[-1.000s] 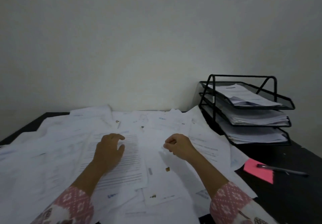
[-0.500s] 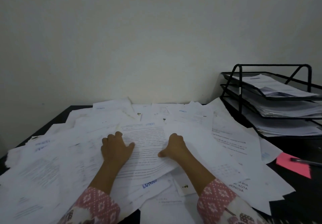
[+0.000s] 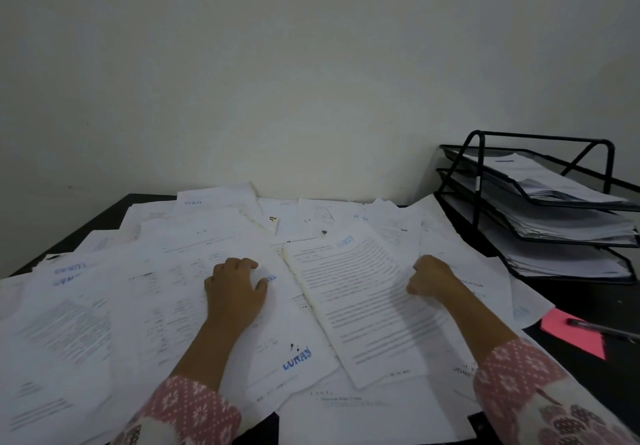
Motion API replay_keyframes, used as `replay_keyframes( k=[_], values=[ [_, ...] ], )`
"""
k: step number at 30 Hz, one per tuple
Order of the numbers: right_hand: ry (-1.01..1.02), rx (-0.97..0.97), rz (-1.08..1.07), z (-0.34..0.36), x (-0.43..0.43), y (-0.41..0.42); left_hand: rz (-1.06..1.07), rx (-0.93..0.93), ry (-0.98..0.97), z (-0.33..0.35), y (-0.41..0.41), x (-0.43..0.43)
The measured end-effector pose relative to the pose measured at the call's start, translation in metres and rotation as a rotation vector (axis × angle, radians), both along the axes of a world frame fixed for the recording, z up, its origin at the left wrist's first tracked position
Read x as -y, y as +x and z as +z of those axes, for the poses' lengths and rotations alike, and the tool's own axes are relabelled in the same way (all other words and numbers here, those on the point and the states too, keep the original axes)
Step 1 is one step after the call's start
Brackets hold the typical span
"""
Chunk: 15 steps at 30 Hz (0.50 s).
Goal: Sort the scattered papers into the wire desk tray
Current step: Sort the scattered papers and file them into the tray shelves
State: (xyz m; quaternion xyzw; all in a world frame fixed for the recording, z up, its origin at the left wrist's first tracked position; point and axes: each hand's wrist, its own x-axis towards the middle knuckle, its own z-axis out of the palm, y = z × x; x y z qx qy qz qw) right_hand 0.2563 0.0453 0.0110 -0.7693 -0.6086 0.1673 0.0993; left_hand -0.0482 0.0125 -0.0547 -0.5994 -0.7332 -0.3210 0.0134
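Many white printed sheets (image 3: 114, 313) lie scattered and overlapping across a dark table. A thick sheaf of typed pages (image 3: 360, 306) lies slanted in the middle. My right hand (image 3: 433, 276) pinches its right edge with curled fingers. My left hand (image 3: 235, 288) rests on the sheets to the left of the sheaf, fingers bent with the tips on the paper. A black three-tier wire desk tray (image 3: 474, 153) stands at the right against the wall, with paper stacks in all three tiers.
A pink sticky note (image 3: 571, 333) and a dark pen (image 3: 606, 330) lie on the table at the right, in front of the tray. A bare pale wall rises behind the table. The dark table edge (image 3: 69, 233) shows at the far left.
The typed sheaf has slid rightwards and turned, held by my right hand. My left hand has come off it and now rests on sheets further left. The camera has tilted slightly.
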Motion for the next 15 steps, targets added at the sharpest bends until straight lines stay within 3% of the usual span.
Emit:
replay_keyframes(
  k=[3, 7, 11, 15],
  values=[
    [-0.021, 0.069, -0.067, -0.006, -0.001, 0.008, 0.006, -0.032, 0.0, -0.001, 0.002, -0.001],
    [0.008, -0.037, -0.064, -0.011, 0.001, 0.01, 0.007, -0.021, 0.017, -0.002, 0.002, -0.002],
    [0.045, -0.27, -0.068, -0.015, 0.0, 0.012, 0.005, -0.036, 0.019, -0.002, 0.003, -0.001],
    [0.12, -0.329, -0.024, -0.019, -0.007, 0.013, 0.003, -0.052, -0.002, 0.0, 0.005, 0.001]
  ],
)
